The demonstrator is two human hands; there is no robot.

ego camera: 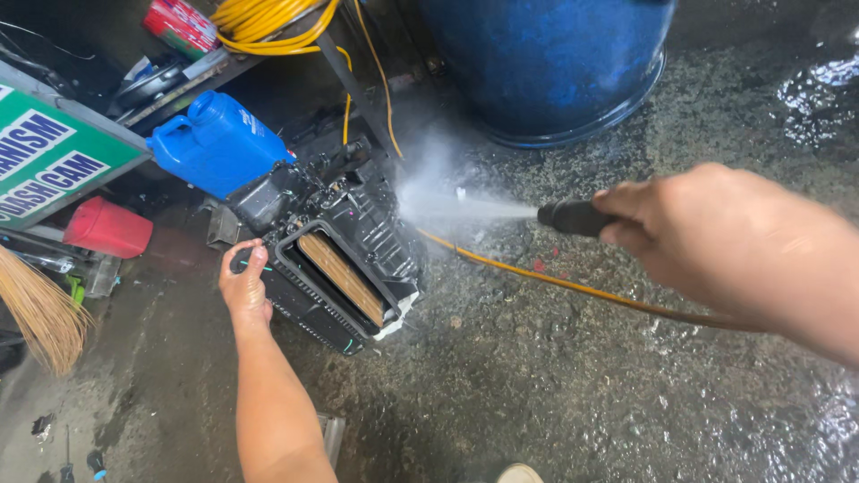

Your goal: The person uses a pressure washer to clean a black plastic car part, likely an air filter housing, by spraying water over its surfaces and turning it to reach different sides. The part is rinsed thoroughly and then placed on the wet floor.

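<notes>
A black plastic housing [335, 241] with a tan ribbed core showing through its open side lies tilted on the wet concrete floor. My left hand [243, 288] grips its near left edge. My right hand [716, 234] holds a black spray nozzle [573, 216] aimed left, and a jet of water with mist strikes the housing's right side. A thin yellow hose [555, 282] runs along the floor under the nozzle.
A blue jug [217, 141] lies behind the housing. A large blue drum [546, 63] stands at the top. A red cup [107, 228], a green sign [49, 156], a broom [36, 309] and coiled yellow hose [268, 22] are at the left and top.
</notes>
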